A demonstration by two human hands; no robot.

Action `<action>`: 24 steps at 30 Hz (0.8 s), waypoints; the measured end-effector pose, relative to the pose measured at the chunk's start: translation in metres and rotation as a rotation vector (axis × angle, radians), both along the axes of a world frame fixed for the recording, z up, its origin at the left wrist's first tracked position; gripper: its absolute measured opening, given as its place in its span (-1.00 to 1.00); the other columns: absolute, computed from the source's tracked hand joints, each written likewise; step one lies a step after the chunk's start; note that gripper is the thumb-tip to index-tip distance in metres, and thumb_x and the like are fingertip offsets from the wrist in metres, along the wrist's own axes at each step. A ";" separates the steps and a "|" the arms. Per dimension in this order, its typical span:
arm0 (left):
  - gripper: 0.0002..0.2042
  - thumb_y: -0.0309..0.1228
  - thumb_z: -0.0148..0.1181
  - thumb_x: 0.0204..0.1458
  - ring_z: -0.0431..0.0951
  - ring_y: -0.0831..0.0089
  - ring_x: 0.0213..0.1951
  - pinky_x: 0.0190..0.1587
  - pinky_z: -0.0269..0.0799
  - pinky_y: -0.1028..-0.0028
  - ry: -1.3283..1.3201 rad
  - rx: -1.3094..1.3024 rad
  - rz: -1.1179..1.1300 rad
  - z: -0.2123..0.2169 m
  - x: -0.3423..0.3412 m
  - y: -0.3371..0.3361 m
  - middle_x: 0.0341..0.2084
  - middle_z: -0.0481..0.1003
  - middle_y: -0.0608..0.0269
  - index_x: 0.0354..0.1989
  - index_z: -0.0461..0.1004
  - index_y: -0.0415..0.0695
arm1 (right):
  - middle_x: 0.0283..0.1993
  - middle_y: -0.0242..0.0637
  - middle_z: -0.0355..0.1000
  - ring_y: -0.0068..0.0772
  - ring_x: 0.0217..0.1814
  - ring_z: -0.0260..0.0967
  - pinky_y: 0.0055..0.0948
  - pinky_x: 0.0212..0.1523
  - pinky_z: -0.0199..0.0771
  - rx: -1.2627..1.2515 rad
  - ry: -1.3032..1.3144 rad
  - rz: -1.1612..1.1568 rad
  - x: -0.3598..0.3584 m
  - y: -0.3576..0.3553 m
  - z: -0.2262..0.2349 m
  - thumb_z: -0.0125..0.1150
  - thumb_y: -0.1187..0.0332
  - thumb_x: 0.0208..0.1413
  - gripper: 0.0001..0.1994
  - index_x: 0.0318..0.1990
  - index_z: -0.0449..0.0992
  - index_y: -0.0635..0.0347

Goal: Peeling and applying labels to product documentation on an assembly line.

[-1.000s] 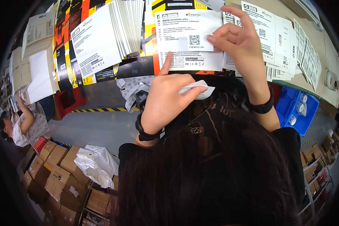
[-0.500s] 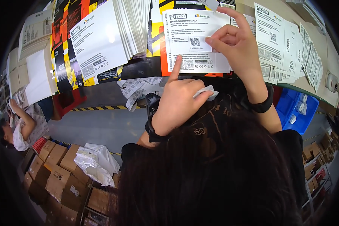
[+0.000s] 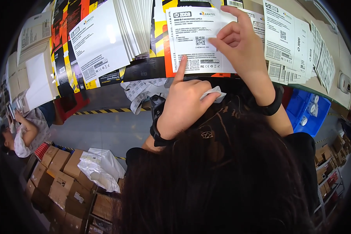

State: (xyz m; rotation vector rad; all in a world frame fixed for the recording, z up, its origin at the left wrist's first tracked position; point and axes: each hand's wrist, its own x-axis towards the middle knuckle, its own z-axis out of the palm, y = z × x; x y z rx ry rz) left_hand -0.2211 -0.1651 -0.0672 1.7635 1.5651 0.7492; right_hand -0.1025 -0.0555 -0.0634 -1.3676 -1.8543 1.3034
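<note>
A white printed card (image 3: pixel 183 31) lies on top of a stack in front of me, with a small white label (image 3: pixel 200 43) bearing a square code flat on it. My left hand (image 3: pixel 185 103) rests its outstretched index finger on the card's lower left. Between its thumb and curled fingers is a crumpled piece of white paper (image 3: pixel 214 93). Over the card's right side is my right hand (image 3: pixel 243 45). Its thumb tip is at the label's right edge, its index finger stretched up and away; nothing shows between them.
Fanned white cards (image 3: pixel 134 27) lie left, labelled cards (image 3: pixel 282 43) right, on black-yellow printed sheets (image 3: pixel 72 43). Label strips (image 3: pixel 138 93) hang below the table edge. A blue bin (image 3: pixel 306 113) holds rolls. Cartons (image 3: pixel 60 187) and a white bag (image 3: pixel 101 167) stand behind; another person (image 3: pixel 25 128) works far left.
My right thumb has drawn slightly back from the label, which now lies flat on the card. The left hand has hardly moved. The view has shifted a little.
</note>
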 end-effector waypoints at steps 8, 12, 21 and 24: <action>-0.82 -0.36 0.24 -0.20 0.43 0.28 -0.64 0.26 -0.08 0.17 0.006 0.019 0.043 0.015 -0.004 -0.012 -0.79 0.39 0.20 -0.68 0.42 -0.16 | -0.29 -0.26 0.29 -0.44 -0.31 0.36 -0.56 -0.34 0.38 0.461 -0.371 0.043 -0.003 -0.001 0.000 0.28 0.44 -0.18 -0.41 0.10 0.22 0.07; -0.83 -0.36 0.25 -0.22 0.44 0.28 -0.64 0.25 -0.07 0.15 0.018 0.042 0.048 0.012 -0.004 -0.022 -0.78 0.40 0.19 -0.66 0.44 -0.17 | -0.09 -0.22 0.30 -0.34 -0.08 0.33 -0.37 -0.04 0.29 0.585 -0.241 0.275 -0.007 -0.017 0.006 0.24 0.39 -0.14 -0.40 0.14 0.18 0.08; -0.79 -0.36 0.25 -0.23 0.43 0.26 -0.67 0.23 -0.04 0.14 0.160 0.005 0.002 0.019 -0.006 -0.033 -0.83 0.35 0.17 -0.72 0.37 -0.16 | 0.13 -0.26 0.25 -0.24 0.21 0.14 -0.09 0.32 -0.30 0.479 -0.449 0.578 0.033 -0.036 0.047 0.19 0.26 -0.08 -0.34 0.21 0.08 0.10; -0.77 -0.37 0.24 -0.22 0.42 0.26 -0.68 0.23 -0.03 0.14 0.176 0.003 -0.006 0.023 -0.005 -0.035 -0.84 0.34 0.19 -0.74 0.35 -0.16 | 0.11 -0.26 0.27 -0.24 0.19 0.16 -0.11 0.31 -0.24 0.492 -0.520 0.530 0.042 -0.032 0.056 0.19 0.29 -0.09 -0.37 0.19 0.12 0.11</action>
